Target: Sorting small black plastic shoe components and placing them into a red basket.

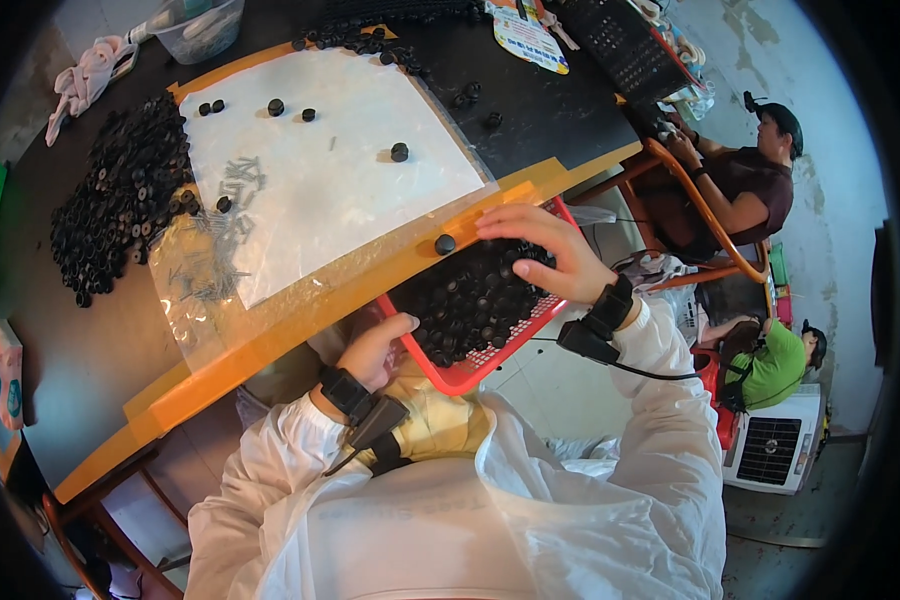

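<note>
A red plastic basket [457, 378] full of small round black caps [485, 300] sits against the table's near edge, in front of my body. My left hand [372, 352] grips its left rim, thumb over the edge and the other fingers hidden below. Above the basket's right end, my right hand [550, 250] is open, its fingers stretched toward the orange-taped table edge [370, 290]. One black cap [445, 244] rests on that tape, just left of my right fingertips and apart from them.
A white sheet [330, 190] under clear plastic bears a few caps and several small metal pins [235, 190]. Left of it lies a large heap of black parts [125, 195]. A clear tub [202, 35] stands at the far left. Two people sit at the right.
</note>
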The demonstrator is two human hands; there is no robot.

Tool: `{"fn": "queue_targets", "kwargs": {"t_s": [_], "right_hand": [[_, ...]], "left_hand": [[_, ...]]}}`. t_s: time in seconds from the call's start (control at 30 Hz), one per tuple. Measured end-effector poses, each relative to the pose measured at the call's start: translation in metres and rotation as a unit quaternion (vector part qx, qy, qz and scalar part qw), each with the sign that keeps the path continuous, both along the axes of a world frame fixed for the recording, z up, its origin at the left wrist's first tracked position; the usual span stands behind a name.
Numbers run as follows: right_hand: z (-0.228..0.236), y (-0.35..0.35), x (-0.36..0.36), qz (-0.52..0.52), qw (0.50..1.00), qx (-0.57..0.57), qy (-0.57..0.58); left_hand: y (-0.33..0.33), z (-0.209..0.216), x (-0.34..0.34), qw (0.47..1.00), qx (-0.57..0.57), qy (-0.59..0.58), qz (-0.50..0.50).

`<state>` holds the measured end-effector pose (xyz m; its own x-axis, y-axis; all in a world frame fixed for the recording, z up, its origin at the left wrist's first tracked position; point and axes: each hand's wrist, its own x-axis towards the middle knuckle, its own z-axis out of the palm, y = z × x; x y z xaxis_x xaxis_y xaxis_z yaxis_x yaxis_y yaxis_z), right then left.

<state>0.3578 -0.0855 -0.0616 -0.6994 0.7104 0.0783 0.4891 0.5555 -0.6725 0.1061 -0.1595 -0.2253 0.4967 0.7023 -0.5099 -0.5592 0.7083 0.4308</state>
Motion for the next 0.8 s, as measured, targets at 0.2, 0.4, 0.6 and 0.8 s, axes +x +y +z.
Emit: {"fn": "queue_targets", "kwargs": {"t_s": [0.2, 0.4, 0.6, 0.8], "right_hand": [[0.015, 0.033, 0.011, -0.039, 0.997, 0.067, 0.027], [-0.016, 0.142, 0.001, -0.170, 0.982, 0.070, 0.042], [-0.005, 0.136, -0.043, 0.009, 0.994, -0.074, 0.075], [-0.001, 0.102, -0.078, 0.173, 0.983, 0.043, 0.034]], "left_hand": [[-0.003, -0.003, -0.002, 1.000, 0.002, -0.013, 0.004], [-0.003, 0.005, 0.000, 0.998, 0.034, -0.037, 0.035], [-0.002, -0.004, -0.001, 0.998, 0.023, -0.037, 0.042], [-0.001, -0.004, -0.003, 0.998, 0.032, -0.040, 0.032]]}}
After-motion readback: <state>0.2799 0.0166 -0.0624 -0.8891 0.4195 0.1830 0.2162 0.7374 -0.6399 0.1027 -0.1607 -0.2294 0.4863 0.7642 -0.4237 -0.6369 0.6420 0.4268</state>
